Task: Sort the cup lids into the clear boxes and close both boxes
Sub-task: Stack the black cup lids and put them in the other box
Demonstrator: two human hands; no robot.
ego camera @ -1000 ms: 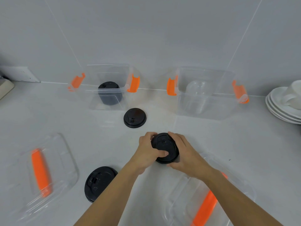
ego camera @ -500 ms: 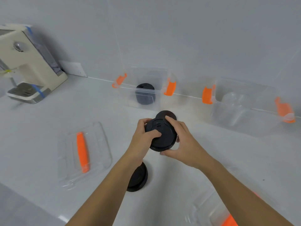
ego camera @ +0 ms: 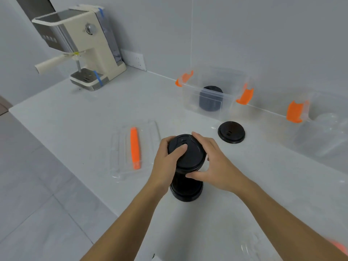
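Note:
My left hand [ego camera: 166, 164] and my right hand [ego camera: 216, 166] both grip a black cup lid [ego camera: 190, 156], held above a second black lid [ego camera: 186, 192] on the white counter. A third black lid [ego camera: 231, 132] lies flat in front of the left clear box [ego camera: 190, 97]. That box is open, has orange latches, and holds a stack of black lids [ego camera: 211, 98]. The right clear box [ego camera: 320, 136], also open, holds clear lids [ego camera: 328, 117]. A clear box cover with an orange handle [ego camera: 134, 147] lies left of my hands.
A cream coffee machine [ego camera: 84, 48] stands at the back left by a wall socket [ego camera: 134, 60]. The counter's edge [ego camera: 62, 157] runs diagonally on the left, with floor beyond. Part of another clear cover [ego camera: 250, 249] shows at the bottom right.
The view has swung left, bringing the coffee machine in. Both hands have carried the black lid toward me and left, over the lid that lay near the counter's front.

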